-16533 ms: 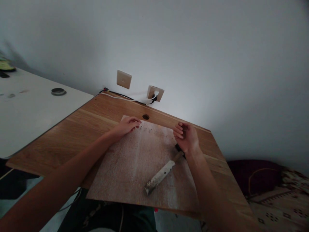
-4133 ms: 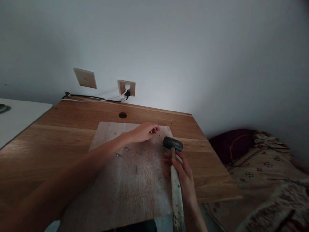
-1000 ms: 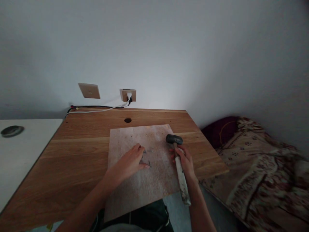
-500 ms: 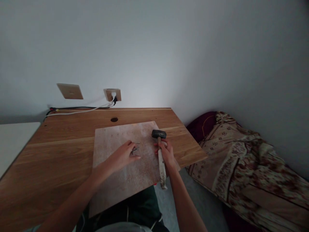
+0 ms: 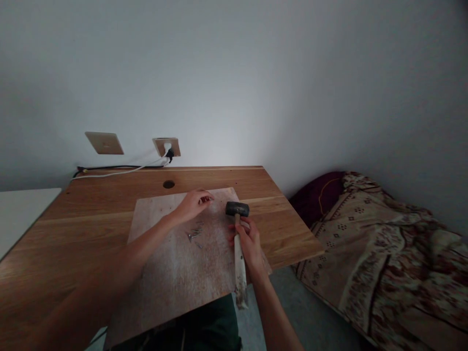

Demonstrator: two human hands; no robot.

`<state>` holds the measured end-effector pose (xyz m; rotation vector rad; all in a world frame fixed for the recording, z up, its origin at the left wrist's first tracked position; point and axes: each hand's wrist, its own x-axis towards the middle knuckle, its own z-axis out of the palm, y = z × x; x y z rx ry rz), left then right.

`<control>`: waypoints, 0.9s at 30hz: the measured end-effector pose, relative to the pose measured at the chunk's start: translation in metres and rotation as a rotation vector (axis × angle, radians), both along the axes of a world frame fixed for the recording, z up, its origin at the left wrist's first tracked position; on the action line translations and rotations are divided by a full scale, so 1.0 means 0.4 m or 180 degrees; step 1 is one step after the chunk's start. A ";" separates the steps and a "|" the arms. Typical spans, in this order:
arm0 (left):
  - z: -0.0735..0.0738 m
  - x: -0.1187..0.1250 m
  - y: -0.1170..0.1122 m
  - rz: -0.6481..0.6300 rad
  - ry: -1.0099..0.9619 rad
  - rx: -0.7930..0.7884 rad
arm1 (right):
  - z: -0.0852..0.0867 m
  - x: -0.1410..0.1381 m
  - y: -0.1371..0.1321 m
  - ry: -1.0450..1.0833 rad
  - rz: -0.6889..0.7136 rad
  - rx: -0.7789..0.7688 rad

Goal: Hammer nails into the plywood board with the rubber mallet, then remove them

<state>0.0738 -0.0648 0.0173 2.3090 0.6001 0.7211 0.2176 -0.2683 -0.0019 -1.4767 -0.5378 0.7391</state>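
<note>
A pale wooden board lies on the desk, reaching over its front edge. On its middle rests a small loose pile of silvery nails. Beyond the pile, near the board's far edge, my left hand is closed in a pinch on what looks like a nail, mostly hidden by the fingers. My right hand grips a hammer high on its worn, whitish handle, just below the dark head. The hammer is over the board's right edge, its handle end pointing toward me.
The wooden desk meets the wall, with a round cable hole near its back. Cables run to a wall socket. A white surface stands at left. Patterned bedding is at right, below a purple pillow.
My left hand has moved away from the nail pile toward the board's far edge, its fingers now pinched. The nails are uncovered. My right hand still holds the hammer, slightly lower in view.
</note>
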 end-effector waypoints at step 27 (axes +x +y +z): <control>-0.075 0.137 0.051 -0.0266 0.0184 0.0101 | -0.009 -0.002 -0.009 0.0032 -0.0141 -0.0148</control>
